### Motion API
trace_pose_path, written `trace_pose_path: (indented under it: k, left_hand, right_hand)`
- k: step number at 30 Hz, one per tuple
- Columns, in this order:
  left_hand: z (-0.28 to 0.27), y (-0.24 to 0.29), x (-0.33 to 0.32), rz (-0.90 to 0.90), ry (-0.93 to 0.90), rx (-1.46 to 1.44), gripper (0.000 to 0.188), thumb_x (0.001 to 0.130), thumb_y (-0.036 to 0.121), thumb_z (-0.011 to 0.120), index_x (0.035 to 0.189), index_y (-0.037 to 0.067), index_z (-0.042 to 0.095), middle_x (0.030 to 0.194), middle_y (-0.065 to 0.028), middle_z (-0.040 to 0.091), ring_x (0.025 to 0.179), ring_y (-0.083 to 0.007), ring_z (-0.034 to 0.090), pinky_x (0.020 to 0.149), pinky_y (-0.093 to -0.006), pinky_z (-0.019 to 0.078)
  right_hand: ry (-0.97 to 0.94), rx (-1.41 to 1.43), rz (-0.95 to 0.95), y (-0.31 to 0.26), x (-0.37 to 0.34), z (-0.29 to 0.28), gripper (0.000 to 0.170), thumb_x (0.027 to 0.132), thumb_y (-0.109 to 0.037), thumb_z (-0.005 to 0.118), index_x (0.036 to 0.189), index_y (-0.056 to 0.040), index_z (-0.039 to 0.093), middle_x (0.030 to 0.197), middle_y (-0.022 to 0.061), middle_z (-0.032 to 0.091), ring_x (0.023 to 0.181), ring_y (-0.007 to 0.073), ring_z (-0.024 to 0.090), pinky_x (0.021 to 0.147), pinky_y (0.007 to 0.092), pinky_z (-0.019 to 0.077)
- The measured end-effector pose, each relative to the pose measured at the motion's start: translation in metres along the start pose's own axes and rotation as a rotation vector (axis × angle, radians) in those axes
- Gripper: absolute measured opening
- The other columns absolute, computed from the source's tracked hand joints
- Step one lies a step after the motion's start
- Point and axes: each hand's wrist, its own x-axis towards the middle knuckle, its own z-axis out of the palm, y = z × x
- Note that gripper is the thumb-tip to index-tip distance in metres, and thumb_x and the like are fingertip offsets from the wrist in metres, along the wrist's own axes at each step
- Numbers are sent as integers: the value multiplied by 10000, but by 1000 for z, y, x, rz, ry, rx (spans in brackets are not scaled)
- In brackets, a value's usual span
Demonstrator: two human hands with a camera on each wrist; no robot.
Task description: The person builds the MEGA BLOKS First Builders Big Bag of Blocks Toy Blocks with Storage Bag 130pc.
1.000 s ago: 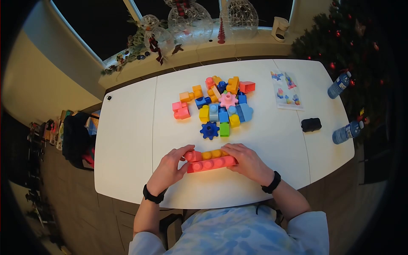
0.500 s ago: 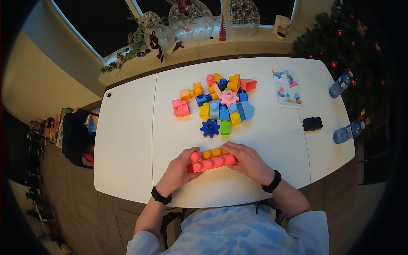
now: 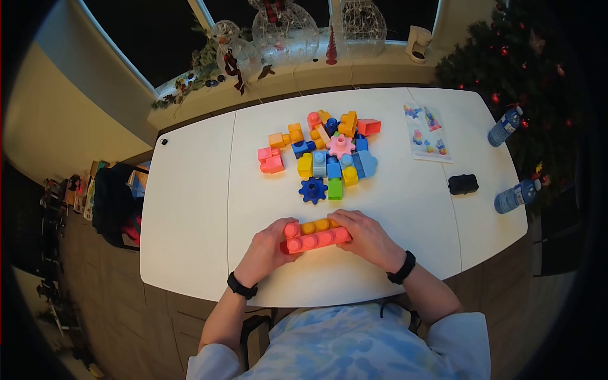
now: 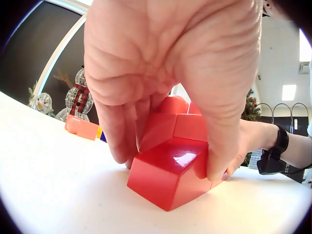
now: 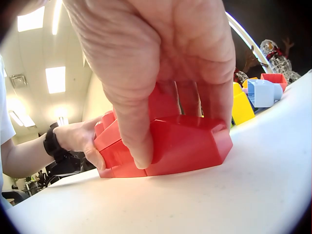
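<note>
The blue gear (image 3: 313, 190) lies on the white table (image 3: 183, 215), and a pink block build (image 3: 326, 239) sits on the person's side of that gear. The left hand (image 3: 269, 246) is clamped on the build's left end, thumb on one face and fingers on the opposite one; the right hand (image 3: 365, 237) grips the right end in the same way.

Only the head view shows the yellow studs (image 3: 315, 226) running along the build's gear-facing side. The left wrist view shows a glossy slanted end (image 4: 183, 158) beneath the palm, mostly covered from above. The right wrist view shows another sloped end (image 5: 187, 144), which the right hand hides in the head view.

A green block (image 3: 335, 189) stands just right of the gear; beyond the gear is a pile of mixed blocks (image 3: 334, 166). A picture sheet (image 3: 428, 133) lies farther right and beyond it.
</note>
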Motion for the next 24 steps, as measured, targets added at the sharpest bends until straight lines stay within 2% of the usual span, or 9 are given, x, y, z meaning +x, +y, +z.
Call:
trace_pose_path:
  k: [6, 9, 11, 14, 16, 17, 20, 21, 24]
  left_hand:
    - [-2, -1, 1, -15, -30, 26, 637, 714, 127, 899, 1274, 49, 606, 1161, -146, 712, 1009, -360, 706, 901, -394, 581]
    - [-5, -3, 3, -30, -51, -35, 659, 718, 118, 883, 1303, 61, 586, 1172, -168, 696, 1075, -379, 674, 921, -429, 571]
    - [-17, -4, 5, 114, -108, 97, 742, 707, 136, 901, 1368, 74, 569, 1233, -165, 680, 1139, -364, 655, 959, -425, 560]
    - [-61, -18, 28, 138, -146, 141, 750, 714, 147, 905, 1385, 77, 579, 1285, -155, 662, 1177, -352, 638, 1000, -420, 544]
    - [-75, -39, 57, -31, -17, 164, 684, 734, 141, 893, 1354, 78, 611, 1301, -152, 656, 1162, -339, 646, 1013, -410, 535]
    - [-79, -34, 71, -92, 53, 187, 589, 767, 144, 867, 1307, 80, 643, 1281, -135, 664, 1157, -322, 649, 1003, -409, 536]
    - [-65, -56, 103, -24, 185, 334, 529, 786, 161, 848, 1274, 89, 657, 1222, -113, 681, 1131, -310, 657, 960, -405, 553]
    - [-58, -67, 109, 22, 226, 396, 489, 785, 190, 858, 1230, 93, 681, 1174, -91, 683, 1029, -275, 673, 885, -364, 563]
    - [-44, -72, 118, -45, 263, 439, 447, 780, 192, 865, 1180, 95, 692, 1112, -84, 703, 959, -251, 688, 856, -361, 571]
  right_hand:
    - [15, -14, -9, 1, 0, 3, 650, 749, -51, 799, 1364, -53, 591, 1329, 159, 642, 1186, 347, 634, 1007, 428, 537]
    - [25, -27, -3, 1, -1, 4, 646, 748, -52, 799, 1359, -56, 592, 1336, 156, 640, 1191, 344, 633, 1005, 428, 538]
    - [-21, -20, 27, 0, 1, 2, 635, 748, -56, 798, 1350, -59, 596, 1340, 154, 641, 1195, 343, 632, 1006, 428, 537]
    - [11, -58, -16, 0, -2, 3, 636, 754, -54, 802, 1349, -63, 577, 1331, 108, 635, 1155, 329, 631, 975, 429, 548]
    - [3, -48, 2, -1, -1, 2, 627, 753, -55, 793, 1346, -64, 589, 1329, 132, 642, 1161, 337, 636, 986, 432, 543]
    - [-5, -38, 17, -2, 1, 2, 619, 752, -55, 785, 1343, -66, 601, 1326, 156, 649, 1167, 346, 642, 997, 434, 539]
    - [-3, -48, 19, 2, 1, 5, 618, 753, -53, 782, 1344, -68, 599, 1325, 154, 649, 1157, 346, 645, 994, 435, 539]
    - [2, -52, 19, 2, 1, 5, 618, 753, -53, 782, 1344, -68, 599, 1325, 154, 649, 1157, 346, 645, 994, 435, 539]
    - [-7, -49, 24, 1, 0, 4, 620, 751, -52, 782, 1342, -69, 597, 1329, 153, 647, 1159, 346, 644, 994, 432, 539]
